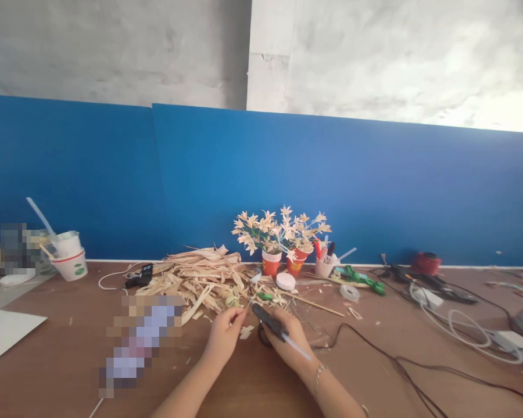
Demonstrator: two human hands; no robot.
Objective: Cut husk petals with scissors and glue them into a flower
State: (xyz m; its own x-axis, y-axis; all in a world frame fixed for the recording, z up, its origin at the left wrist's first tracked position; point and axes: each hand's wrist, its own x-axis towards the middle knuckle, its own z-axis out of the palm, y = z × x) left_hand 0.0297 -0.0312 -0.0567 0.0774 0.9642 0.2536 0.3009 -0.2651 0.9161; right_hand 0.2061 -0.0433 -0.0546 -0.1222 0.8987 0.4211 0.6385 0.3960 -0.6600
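Note:
In the head view, my right hand [291,342] is wrapped round a black hot glue gun [268,320], with a pale glue stick [297,347] jutting from its back end. The gun's nozzle points up and left, towards my left hand [226,337]. Thumb and fingertips of that hand are pinched together; whatever they hold is too small to name. Just beyond both hands lie a heap of dry corn husks [200,273], husk scraps [246,332] and a bit of green material [265,296]. Two red paper cups [271,266] with husk flowers [261,229] stand behind.
A white round lid [286,281], a tape roll [349,292] and a pen cup [325,267] stand near the flowers. Black cables [375,345] and a white cord [466,334] cross the right side. White cups [71,264] stand far left, before a blue partition [192,174].

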